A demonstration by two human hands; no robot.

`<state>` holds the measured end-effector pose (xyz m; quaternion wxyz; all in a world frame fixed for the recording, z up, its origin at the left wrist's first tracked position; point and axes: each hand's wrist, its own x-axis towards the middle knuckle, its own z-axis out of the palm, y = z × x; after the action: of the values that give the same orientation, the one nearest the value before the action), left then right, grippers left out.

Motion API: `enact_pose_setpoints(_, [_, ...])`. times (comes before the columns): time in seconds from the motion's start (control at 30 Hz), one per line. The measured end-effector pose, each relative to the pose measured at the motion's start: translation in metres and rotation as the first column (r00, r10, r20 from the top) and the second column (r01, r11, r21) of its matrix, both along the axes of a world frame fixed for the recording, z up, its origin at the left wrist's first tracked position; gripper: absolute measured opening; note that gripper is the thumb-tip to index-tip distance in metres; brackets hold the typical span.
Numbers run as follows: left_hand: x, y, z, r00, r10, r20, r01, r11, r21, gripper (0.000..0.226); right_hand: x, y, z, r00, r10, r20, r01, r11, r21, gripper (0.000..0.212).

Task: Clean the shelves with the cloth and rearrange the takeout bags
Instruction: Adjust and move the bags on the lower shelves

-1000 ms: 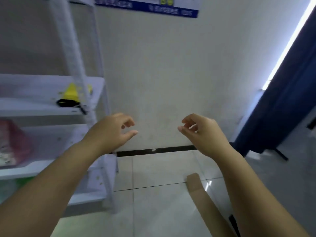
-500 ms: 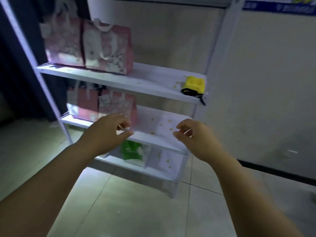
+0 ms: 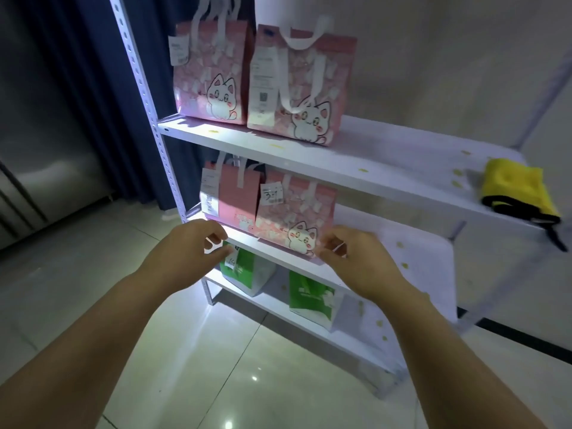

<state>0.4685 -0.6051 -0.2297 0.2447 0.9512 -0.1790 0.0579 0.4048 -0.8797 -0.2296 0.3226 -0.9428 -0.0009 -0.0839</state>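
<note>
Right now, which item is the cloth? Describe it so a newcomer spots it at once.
Start at the white shelf unit. Follow the board carrying the upper two pink cat bags to its far right end. The cloth lies there alone: bright yellow with black trim, the only thing on the shelves that is not a bag.

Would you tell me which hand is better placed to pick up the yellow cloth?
The right hand: it is empty and nearer the cloth, which lies at the shelf's right end.
</note>
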Motion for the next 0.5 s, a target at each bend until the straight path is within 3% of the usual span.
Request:
enact_pose_setpoints(0.33, [0.112, 0.065, -0.034, 0.987, 0.109, -0.121, -0.105, 0.994, 0.044, 0.022, 0.127, 0.071, -0.035, 0.991, 0.072, -0.115, -0.078, 0.996, -0.053, 0.021])
enact_pose_setpoints(0.5, [0.182, 0.099, -0.060, 0.979, 0.095, -0.179, -0.087, 0.995, 0.053, 0.026, 0.185, 0.110, -0.055, 0.992, -0.011, -0.126, 0.004, 0.998, -0.062, 0.020])
